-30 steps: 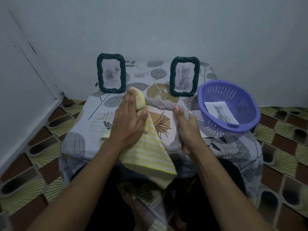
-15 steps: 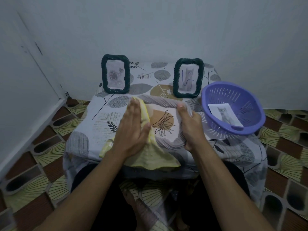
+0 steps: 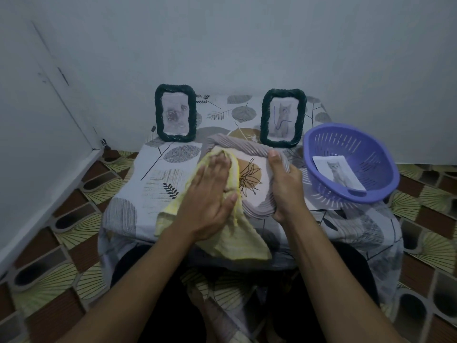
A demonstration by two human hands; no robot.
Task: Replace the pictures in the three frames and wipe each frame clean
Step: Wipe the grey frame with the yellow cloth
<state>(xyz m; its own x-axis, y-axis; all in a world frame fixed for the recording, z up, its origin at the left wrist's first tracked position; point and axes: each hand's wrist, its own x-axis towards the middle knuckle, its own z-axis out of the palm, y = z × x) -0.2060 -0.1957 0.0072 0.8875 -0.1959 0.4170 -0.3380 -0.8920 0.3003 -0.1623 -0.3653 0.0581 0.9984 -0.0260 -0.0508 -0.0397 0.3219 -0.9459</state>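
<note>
A grey rope-edged frame (image 3: 237, 144) lies flat on the table, holding a leaf picture (image 3: 252, 174). My left hand (image 3: 210, 191) presses a yellow striped cloth (image 3: 235, 241) flat onto the frame's left side, with the cloth's tail hanging over the table's front edge. My right hand (image 3: 286, 186) grips the frame's right edge, thumb on top. Two dark green rope frames stand at the back, the left one (image 3: 158, 112) with a faint picture and the right one (image 3: 265, 120) with a cat drawing.
A purple slotted basket (image 3: 385, 154) sits at the table's right, holding a loose cat picture (image 3: 338, 173). The small table is covered by a leaf-print cloth (image 3: 153, 174) and stands against a pale wall. Patterned floor tiles surround it.
My left hand has rubbed the cloth toward me and back up along the grey frame's left side. My right hand keeps its hold on the right edge.
</note>
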